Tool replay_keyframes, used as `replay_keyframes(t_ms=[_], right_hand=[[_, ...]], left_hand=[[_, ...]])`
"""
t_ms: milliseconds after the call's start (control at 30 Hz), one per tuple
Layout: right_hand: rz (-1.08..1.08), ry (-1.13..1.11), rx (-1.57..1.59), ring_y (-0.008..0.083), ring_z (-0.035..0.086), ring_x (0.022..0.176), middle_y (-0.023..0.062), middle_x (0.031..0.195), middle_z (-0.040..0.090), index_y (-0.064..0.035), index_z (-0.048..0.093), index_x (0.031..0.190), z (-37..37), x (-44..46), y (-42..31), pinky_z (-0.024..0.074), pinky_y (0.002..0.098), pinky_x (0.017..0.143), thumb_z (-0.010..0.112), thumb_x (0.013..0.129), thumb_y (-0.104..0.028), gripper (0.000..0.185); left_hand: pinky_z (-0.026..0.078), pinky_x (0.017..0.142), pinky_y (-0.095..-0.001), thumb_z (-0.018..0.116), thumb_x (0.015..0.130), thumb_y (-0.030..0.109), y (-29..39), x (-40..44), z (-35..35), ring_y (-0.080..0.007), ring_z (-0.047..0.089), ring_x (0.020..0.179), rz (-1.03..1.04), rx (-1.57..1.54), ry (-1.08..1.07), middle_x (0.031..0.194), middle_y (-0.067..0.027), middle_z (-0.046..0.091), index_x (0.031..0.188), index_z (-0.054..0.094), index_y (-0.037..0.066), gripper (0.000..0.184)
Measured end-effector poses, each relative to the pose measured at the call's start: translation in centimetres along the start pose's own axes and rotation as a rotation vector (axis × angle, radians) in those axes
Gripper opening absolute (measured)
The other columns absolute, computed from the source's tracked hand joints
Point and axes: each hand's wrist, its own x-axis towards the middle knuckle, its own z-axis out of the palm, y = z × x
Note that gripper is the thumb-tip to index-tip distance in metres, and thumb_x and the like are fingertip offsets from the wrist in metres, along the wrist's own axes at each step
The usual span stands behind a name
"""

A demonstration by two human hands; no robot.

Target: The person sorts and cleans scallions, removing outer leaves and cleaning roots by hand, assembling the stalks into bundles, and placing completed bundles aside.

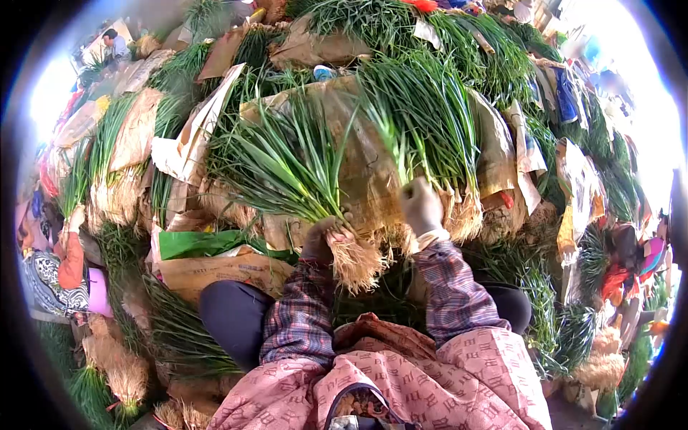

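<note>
My left hand [321, 235] is closed around a thick bunch of green onions [290, 168], just above its tangle of pale roots [357, 261]. The long leaves fan up and away to the left. My right hand [421, 203] is closed on the lower ends of a few green onion stalks [390, 137], beside a larger heap of green onions [437, 107]. That heap lies with its roots towards me. Beneath both hands is a brown paper sheet [358, 161]. My right fingers partly hide the stalk ends.
Bundles of green onions surround me, several wrapped in paper sacks [132, 136]. A brown sack [218, 276] and green plastic [197, 244] lie at my left knee. Another person's orange sleeve [70, 258] shows at far left; rooty bundles [118, 365] lie at lower left.
</note>
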Motion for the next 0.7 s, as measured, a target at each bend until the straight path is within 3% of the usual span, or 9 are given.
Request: replay_keyframes(t_ms=[67,200,267,333,367,467,533,600,700], right_hand=[[0.158,-0.184,0.159,0.0160,0.055,0.061,0.0062,0.073,0.058,-0.0062,0.055,0.083,3.4,-2.1,-0.6,0.0481,0.0307,0.058,0.067,0.079,-0.022,0.021],[-0.334,-0.070,-0.008,0.0209,0.056,0.073,0.0092,0.087,0.059,-0.0065,0.057,0.085,6.4,-6.1,-2.4,0.0463,0.0357,0.062,0.064,0.082,-0.032,0.027],[-0.115,-0.438,0.169,0.0261,0.058,0.089,0.0134,0.095,0.061,-0.0062,0.060,0.104,5.6,-5.0,-2.3,0.0484,0.0379,0.080,0.059,0.085,-0.042,0.040],[0.228,-0.356,0.344,0.0268,0.059,0.094,0.0166,0.104,0.061,-0.0040,0.056,0.115,7.3,-3.4,0.2,0.0469,0.0354,0.088,0.055,0.087,-0.044,0.049],[0.300,-0.451,0.371,0.0286,0.059,0.095,0.0194,0.108,0.060,-0.0012,0.051,0.120,6.9,-1.8,0.2,0.0446,0.0352,0.093,0.053,0.089,-0.045,0.053],[0.187,-0.439,0.623,0.0217,0.061,0.084,0.0137,0.092,0.064,0.0022,0.057,0.107,8.2,0.0,-2.1,0.0493,0.0336,0.077,0.052,0.089,-0.045,0.051],[-0.023,-0.358,0.458,0.0219,0.058,0.071,0.0061,0.076,0.061,-0.0014,0.059,0.096,10.5,0.7,-2.3,0.0461,0.0364,0.067,0.054,0.089,-0.032,0.032],[-0.355,-0.268,-0.017,0.0205,0.054,0.061,0.0096,0.072,0.059,0.0018,0.058,0.088,10.2,1.0,-2.9,0.0445,0.0338,0.056,0.052,0.089,-0.027,0.030],[0.387,-0.545,0.884,0.0153,0.044,0.050,0.0018,0.064,0.050,0.0007,0.055,0.082,10.5,0.9,-3.0,0.0383,0.0290,0.046,0.044,0.090,-0.021,0.026]], left_hand=[[0.053,0.062,-0.0266,0.063,0.079,0.023,0.2,-1.2,2.2,-0.0219,0.063,0.067,0.087,-0.078,0.068,0.089,-0.0192,0.064,0.116,0.049,-0.009,0.051],[0.054,0.062,-0.0365,0.061,0.080,0.021,0.1,-3.7,2.8,-0.0221,0.063,0.066,0.040,-0.275,0.121,0.078,-0.0156,0.063,0.110,0.053,-0.005,0.041],[0.053,0.060,-0.0374,0.059,0.081,0.024,0.1,-4.6,4.8,-0.0239,0.063,0.066,0.042,-0.254,0.296,0.073,-0.0148,0.062,0.104,0.056,-0.004,0.036],[0.053,0.059,-0.0374,0.057,0.081,0.025,-0.3,-4.9,3.4,-0.0259,0.063,0.066,0.026,-0.151,0.237,0.073,-0.0146,0.063,0.098,0.058,-0.004,0.033],[0.053,0.060,-0.0376,0.056,0.082,0.025,-0.6,-5.1,3.1,-0.0268,0.063,0.065,0.015,-0.130,0.227,0.073,-0.0148,0.063,0.096,0.059,-0.003,0.032],[0.053,0.060,-0.0381,0.054,0.082,0.025,-0.9,-5.1,2.5,-0.0290,0.063,0.065,-0.015,-0.119,0.228,0.075,-0.0160,0.064,0.088,0.061,-0.003,0.030],[0.054,0.062,-0.0390,0.055,0.081,0.025,-1.9,-5.0,0.7,-0.0297,0.063,0.066,0.000,-0.157,0.192,0.076,-0.0175,0.064,0.089,0.061,-0.003,0.030],[0.054,0.063,-0.0393,0.055,0.081,0.024,-1.7,-4.8,0.3,-0.0297,0.063,0.067,-0.084,-0.239,0.200,0.075,-0.0177,0.064,0.090,0.061,-0.003,0.029],[0.055,0.062,-0.0419,0.059,0.078,0.019,-1.5,-4.3,0.2,-0.0293,0.064,0.073,-0.099,-0.341,0.123,0.089,-0.0176,0.063,0.099,0.058,-0.002,0.029]])
